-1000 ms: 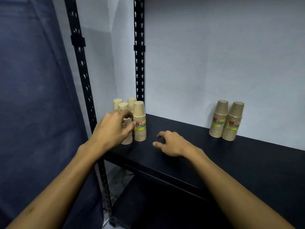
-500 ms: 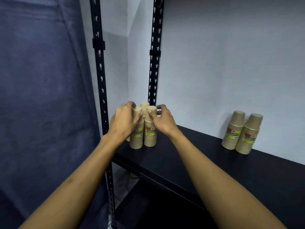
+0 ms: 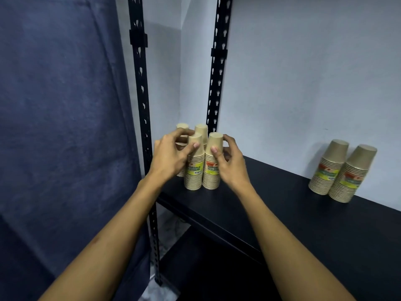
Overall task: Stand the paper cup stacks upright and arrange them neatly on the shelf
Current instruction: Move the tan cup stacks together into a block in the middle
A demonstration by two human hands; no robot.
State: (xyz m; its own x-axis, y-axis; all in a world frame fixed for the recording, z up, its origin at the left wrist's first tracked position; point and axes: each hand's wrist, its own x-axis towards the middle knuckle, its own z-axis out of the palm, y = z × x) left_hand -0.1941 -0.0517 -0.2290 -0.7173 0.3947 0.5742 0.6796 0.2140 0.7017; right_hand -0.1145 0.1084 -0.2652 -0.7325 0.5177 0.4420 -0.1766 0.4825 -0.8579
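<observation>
Several brown paper cup stacks stand upside down in a tight cluster at the left end of the black shelf point(image 3: 271, 205). My left hand point(image 3: 171, 155) grips the front left stack point(image 3: 194, 177) near its top, thumb and fingers curled round it. My right hand point(image 3: 230, 164) grips the front right stack point(image 3: 211, 177) the same way. Two rear stacks point(image 3: 201, 130) stand right behind, partly hidden by my hands. Two more stacks point(image 3: 342, 172) stand side by side against the wall at the right, leaning slightly.
Two black perforated uprights point(image 3: 141, 105) rise at the shelf's left end. A dark blue cloth point(image 3: 60, 127) hangs on the left. A pale wall point(image 3: 303, 72) backs the shelf. A lower shelf board point(image 3: 217, 268) lies in shadow below.
My right hand rose from the shelf surface to the front right stack. My left hand stayed on the front left stack. The view shifted so the cluster sits further right in frame.
</observation>
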